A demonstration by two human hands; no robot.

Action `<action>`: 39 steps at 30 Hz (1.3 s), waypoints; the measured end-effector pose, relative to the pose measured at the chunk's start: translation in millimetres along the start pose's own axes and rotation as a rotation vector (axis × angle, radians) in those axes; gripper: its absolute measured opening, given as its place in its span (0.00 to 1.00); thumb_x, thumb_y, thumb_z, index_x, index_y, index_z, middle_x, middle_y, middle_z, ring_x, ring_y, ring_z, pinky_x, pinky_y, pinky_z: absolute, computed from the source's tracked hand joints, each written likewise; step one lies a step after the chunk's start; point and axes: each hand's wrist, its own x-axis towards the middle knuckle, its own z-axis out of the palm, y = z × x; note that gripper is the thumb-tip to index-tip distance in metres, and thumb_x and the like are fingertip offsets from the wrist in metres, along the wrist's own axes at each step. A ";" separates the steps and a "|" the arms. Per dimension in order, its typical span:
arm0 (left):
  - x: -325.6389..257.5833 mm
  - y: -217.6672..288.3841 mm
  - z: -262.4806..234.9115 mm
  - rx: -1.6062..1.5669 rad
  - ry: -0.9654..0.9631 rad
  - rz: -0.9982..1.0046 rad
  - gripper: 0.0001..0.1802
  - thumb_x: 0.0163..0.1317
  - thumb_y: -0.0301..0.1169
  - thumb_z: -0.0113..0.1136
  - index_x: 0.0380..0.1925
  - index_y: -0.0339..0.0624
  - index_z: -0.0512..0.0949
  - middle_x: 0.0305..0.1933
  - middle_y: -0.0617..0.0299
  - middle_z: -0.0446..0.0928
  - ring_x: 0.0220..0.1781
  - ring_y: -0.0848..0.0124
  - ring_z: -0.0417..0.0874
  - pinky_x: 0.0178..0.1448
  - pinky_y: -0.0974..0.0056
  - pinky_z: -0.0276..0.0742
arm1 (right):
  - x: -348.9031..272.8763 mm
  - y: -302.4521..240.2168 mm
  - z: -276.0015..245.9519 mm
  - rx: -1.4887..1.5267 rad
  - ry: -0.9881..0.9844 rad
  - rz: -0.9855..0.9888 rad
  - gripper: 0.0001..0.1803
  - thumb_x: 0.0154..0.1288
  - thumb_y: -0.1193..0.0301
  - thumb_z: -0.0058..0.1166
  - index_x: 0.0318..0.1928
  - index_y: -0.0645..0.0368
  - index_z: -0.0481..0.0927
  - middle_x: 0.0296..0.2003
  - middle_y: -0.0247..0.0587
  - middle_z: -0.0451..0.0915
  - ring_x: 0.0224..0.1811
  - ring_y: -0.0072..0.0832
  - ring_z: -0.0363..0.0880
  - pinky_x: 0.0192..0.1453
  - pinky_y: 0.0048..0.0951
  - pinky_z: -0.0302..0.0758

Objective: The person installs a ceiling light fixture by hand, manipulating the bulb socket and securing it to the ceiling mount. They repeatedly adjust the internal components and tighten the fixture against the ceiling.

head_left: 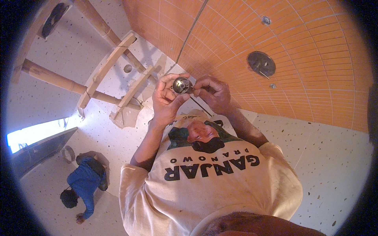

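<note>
My left hand [165, 98] holds a round, shiny metal fitting [182, 85] up in front of my chest, fingers and thumb wrapped round its rim. The fitting's hollow face, with a small ring in the middle, points up toward me. My right hand [212, 92] is closed in a pinch at the fitting's right edge. Whatever sits between its fingertips is too small to make out. A thin dark rod or strip [201, 107] shows just below the hands; I cannot tell whether it touches them.
An orange tiled wall [220, 35] rises ahead and right, bearing a round dark metal plate [261, 63] and small round fittings [266, 20]. A bamboo-and-wood ladder [104, 70] stands left. At lower left, a person in blue [84, 177] bends low over the speckled floor [43, 196].
</note>
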 end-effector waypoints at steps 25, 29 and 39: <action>5.4 1.1 -4.7 -0.054 0.002 0.003 0.29 0.53 0.17 0.65 0.54 0.38 0.65 0.60 0.45 0.70 0.53 0.67 0.78 0.56 0.64 0.77 | 7.6 -10.1 3.2 -0.051 0.011 -0.010 0.05 0.61 0.75 0.58 0.38 0.62 0.79 0.38 0.38 0.78 0.40 0.24 0.79 0.42 0.24 0.77; 5.7 1.7 -5.0 -0.052 0.006 0.005 0.29 0.53 0.17 0.65 0.54 0.38 0.65 0.60 0.45 0.70 0.53 0.66 0.78 0.56 0.64 0.77 | 9.1 -7.8 8.1 -0.008 0.046 -0.013 0.03 0.61 0.77 0.57 0.36 0.62 0.79 0.36 0.39 0.79 0.36 0.22 0.79 0.39 0.23 0.75; 6.7 3.4 -5.9 -0.021 0.026 0.009 0.30 0.52 0.15 0.65 0.55 0.37 0.65 0.60 0.44 0.70 0.54 0.67 0.78 0.57 0.64 0.77 | 10.6 -5.1 8.0 0.090 0.006 0.011 0.05 0.62 0.75 0.57 0.37 0.62 0.79 0.37 0.38 0.78 0.36 0.22 0.79 0.41 0.24 0.76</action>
